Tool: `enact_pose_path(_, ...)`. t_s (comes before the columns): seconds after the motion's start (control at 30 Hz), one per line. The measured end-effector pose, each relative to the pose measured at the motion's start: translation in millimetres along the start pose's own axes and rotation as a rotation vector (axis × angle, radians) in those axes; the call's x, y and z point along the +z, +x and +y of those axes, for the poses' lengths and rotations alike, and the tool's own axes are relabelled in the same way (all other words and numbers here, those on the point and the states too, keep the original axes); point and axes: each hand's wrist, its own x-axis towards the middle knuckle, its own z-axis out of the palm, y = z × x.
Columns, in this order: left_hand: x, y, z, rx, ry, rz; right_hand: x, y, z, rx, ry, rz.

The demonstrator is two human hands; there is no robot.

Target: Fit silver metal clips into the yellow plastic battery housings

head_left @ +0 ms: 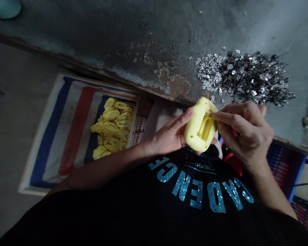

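Note:
A rounded yellow plastic housing (195, 124) with a long battery-style slot and small screw holes is gripped in my left hand (166, 136), thumb along its near side. Over the upper end of the slot, my right hand (246, 130) has its thumb and fingers pinched together, touching the housing. Whatever lies between those fingertips is too small or hidden to make out. Just beyond the hands, a heap of small shiny metal clips (246, 77) is spread on the grey worktop (105, 41).
To the left, a box lined with striped sheeting (72, 133) holds many yellow plastic parts (113, 128). A blue crate (284, 171) stands at the right, below the worktop's edge. A pale round object (5, 8) is at the top left corner.

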Motion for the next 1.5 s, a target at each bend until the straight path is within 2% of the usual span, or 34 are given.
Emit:
enact_pose_path(0.13,6.3,-1.2,0.6,0.083,0.064,0.133,-0.5,6.9,7.8,0.096,0.183,-0.043)
enact_pose_path(0.23,10.6,-1.8,1.8,0.128,0.152,0.227,-3.0,19.9,17.9,0.119,0.333,-0.184)
enact_pose_path(0.33,14.5,-5.4,5.9,0.179,0.248,0.275,-3.1,27.5,22.6,0.092,0.36,-0.289)
enact_pose_path(0.4,18.3,-11.1,10.1,0.211,0.324,0.286,0.5,25.8,20.7,0.086,0.342,-0.247)
enact_pose_path(0.5,21.8,-23.2,14.8,0.188,0.424,0.313,11.6,15.8,13.6,0.101,0.295,-0.101)
enact_pose_path(0.67,4.4,-33.4,9.3,0.187,0.48,0.467,29.0,0.7,5.7,0.085,0.203,0.069)
enact_pose_path(0.77,-6.6,-30.4,5.2,0.191,0.444,0.526,30.2,-2.6,5.6,0.097,0.152,0.091)
enact_pose_path(0.9,-4.2,-23.1,8.6,0.166,0.363,0.585,29.3,-4.1,6.8,0.123,0.205,0.067)
enact_pose_path(1.0,0.9,-16.5,13.4,0.102,0.258,0.52,29.9,-4.4,5.4,0.164,0.242,0.04)
enact_pose_path(1.13,-1.4,-10.1,17.6,-0.044,0.188,0.255,17.0,-14.1,13.8,0.163,0.3,-0.068)
enact_pose_path(1.2,-5.4,-9.4,19.8,-0.053,0.211,0.173,2.9,-27.2,30.8,0.209,0.22,-0.001)
enact_pose_path(1.27,-8.4,-9.4,22.1,-0.022,0.255,0.166,-9.9,-43.6,54.6,0.323,-0.034,0.146)
enact_pose_path(1.3,-8.9,-9.2,23.1,-0.002,0.274,0.188,-13.7,-51.4,67.0,0.376,-0.165,0.17)
enact_pose_path(1.37,-7.3,-7.8,24.2,0.032,0.288,0.247,-14.6,-63.4,88.1,0.427,-0.304,0.129)
enact_pose_path(1.5,0.0,-2.4,24.1,0.055,0.274,0.315,-3.1,-69.8,104.6,0.442,-0.307,0.094)
